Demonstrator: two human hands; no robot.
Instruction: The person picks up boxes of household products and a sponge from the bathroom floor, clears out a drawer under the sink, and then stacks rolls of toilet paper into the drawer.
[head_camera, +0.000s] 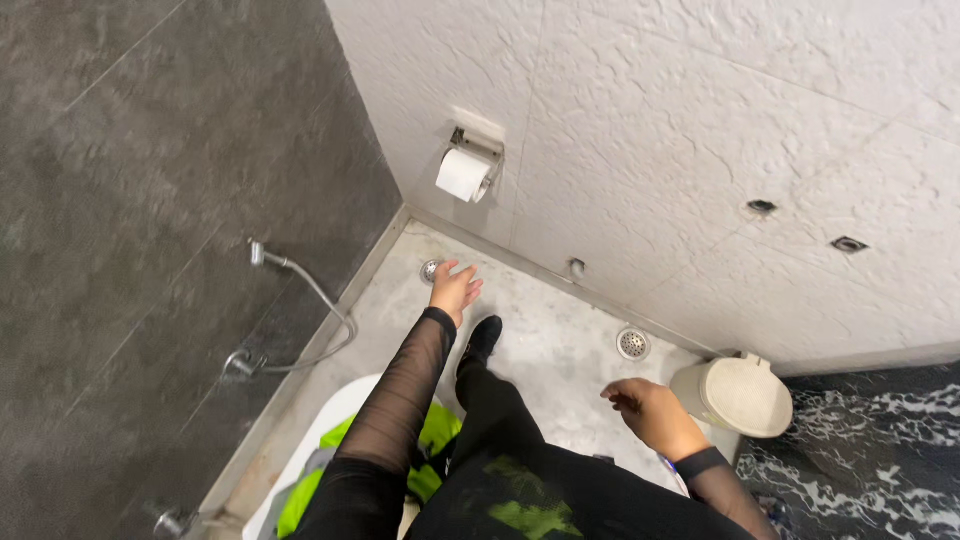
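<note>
My left hand (455, 288) is stretched forward and down over the pale floor, fingers apart, holding nothing. It hangs near a round metal floor drain (431, 270) in the corner. A toilet paper roll (462, 175) in a metal holder is on the white wall above it. My right hand (645, 405) is lower and nearer, fingers loosely apart and empty, close to a cream pedal bin (738, 397). Both arms wear sheer black sleeves. A black shoe (483, 338) stands on the floor between my hands.
A white toilet (335, 420) with a neon green cloth (435, 435) is at the lower left. A metal spray hose (310, 300) hangs on the dark grey tiled wall. A second floor drain (632, 343) lies near the white textured wall.
</note>
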